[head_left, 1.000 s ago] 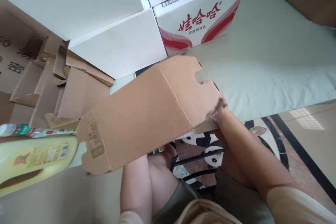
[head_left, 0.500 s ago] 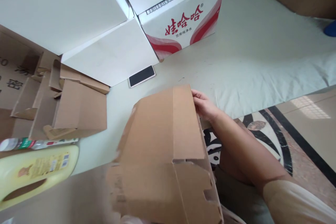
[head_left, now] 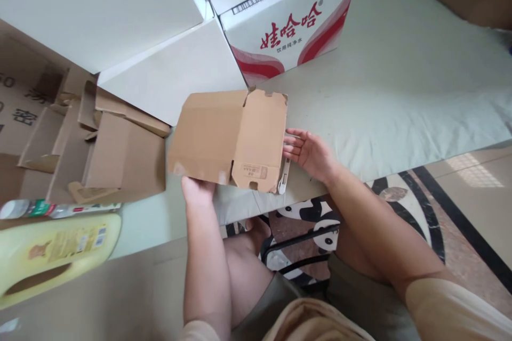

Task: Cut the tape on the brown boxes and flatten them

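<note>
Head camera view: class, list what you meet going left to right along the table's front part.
Yellow jug → stack of flat cardboard pieces → left hand → cardboard sheet → right hand → bare grey table cover.

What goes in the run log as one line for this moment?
left hand: holds flat cardboard piece by its near edge | right hand: open, fingertips at its right edge | nearby: white strip, red-printed carton

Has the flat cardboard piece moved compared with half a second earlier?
Yes. The cardboard piece has gone up and away from the person, toward the red-printed white carton, and now covers the spot where the phone lay. The left hand holds its near edge.
</note>
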